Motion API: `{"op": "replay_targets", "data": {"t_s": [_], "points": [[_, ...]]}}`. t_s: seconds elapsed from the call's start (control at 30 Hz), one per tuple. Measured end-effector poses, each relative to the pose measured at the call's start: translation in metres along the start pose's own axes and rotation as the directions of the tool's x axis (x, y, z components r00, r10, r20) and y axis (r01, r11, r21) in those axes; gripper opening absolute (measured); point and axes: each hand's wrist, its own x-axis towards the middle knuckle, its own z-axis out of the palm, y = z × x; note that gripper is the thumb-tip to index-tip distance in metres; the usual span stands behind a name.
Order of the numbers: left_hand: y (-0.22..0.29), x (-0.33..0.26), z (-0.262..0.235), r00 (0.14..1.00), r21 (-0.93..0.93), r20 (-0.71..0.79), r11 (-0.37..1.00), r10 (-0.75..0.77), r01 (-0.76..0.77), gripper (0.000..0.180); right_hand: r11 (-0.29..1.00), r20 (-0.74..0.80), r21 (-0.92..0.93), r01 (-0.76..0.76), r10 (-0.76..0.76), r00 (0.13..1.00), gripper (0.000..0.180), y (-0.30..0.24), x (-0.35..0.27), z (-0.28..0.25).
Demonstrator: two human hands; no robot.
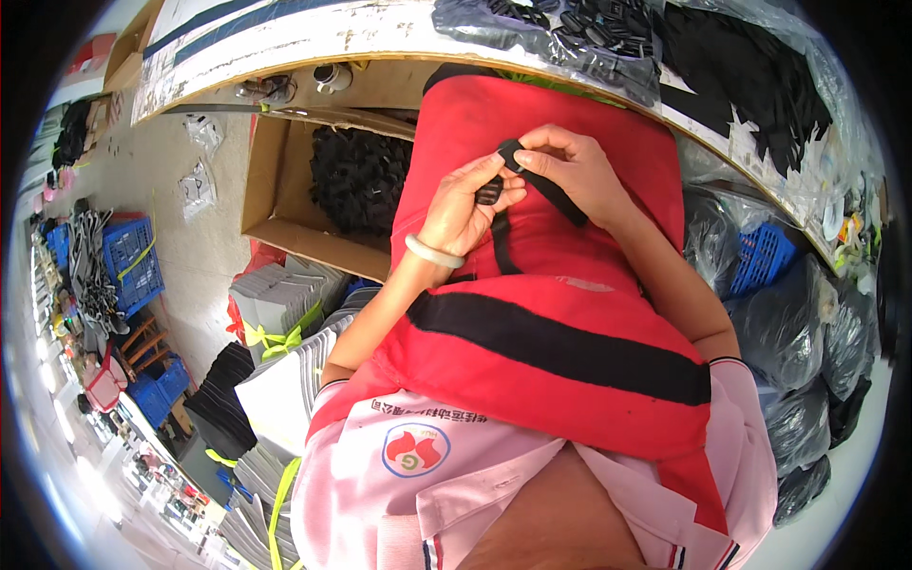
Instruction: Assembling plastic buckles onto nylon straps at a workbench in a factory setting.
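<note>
My left hand (pixel 458 207) and my right hand (pixel 578 169) meet above the red apron (pixel 475 123) over my lap. Between the fingertips of both hands is the looped end of a black webbing strap (pixel 562 201), whose tail slants down under my right hand. A black plastic buckle (pixel 489 191) sits in the curled fingers of my left hand, partly covered by them. Another length of black strap (pixel 502 245) hangs below the left hand against the apron. Whether it joins the buckle is hard to make out.
A cardboard box (pixel 261 185) full of small black pieces stands to the left of my lap. Black straps (pixel 760 81) and bagged black buckles (pixel 608 43) lie on the table ahead. Grey bundles (pixel 285 285) tied with yellow-green ribbon are at left, dark plastic bags (pixel 788 323) at right.
</note>
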Motion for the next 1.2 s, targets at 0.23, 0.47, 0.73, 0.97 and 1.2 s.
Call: {"op": "replay_targets", "data": {"t_s": [0.23,0.47,0.73,0.97,1.2], "points": [[0.007,0.003,0.015,0.974,0.229,-0.024,0.950,0.226,-0.214,0.021,0.994,-0.113,0.049,0.102,-0.096,0.989,0.012,-0.050,-0.018,0.010],[-0.004,0.005,0.017,0.906,0.393,-0.008,0.835,0.423,-0.386,0.019,0.959,-0.038,0.085,-0.271,0.275,0.961,0.018,-0.017,-0.017,-0.003],[-0.005,0.011,0.001,0.803,0.550,0.147,0.627,0.577,-0.551,0.016,0.926,-0.092,0.329,-0.187,0.228,0.969,0.019,-0.016,-0.012,0.013],[-0.013,0.006,0.009,0.786,0.577,0.195,0.580,0.587,-0.576,0.015,0.946,-0.059,0.269,-0.179,0.202,0.978,0.027,-0.008,-0.011,0.007],[-0.007,0.000,0.012,0.736,0.698,0.312,0.381,0.600,-0.607,0.015,0.936,0.031,0.238,-0.259,0.260,0.965,0.023,-0.001,-0.008,-0.011]]}}
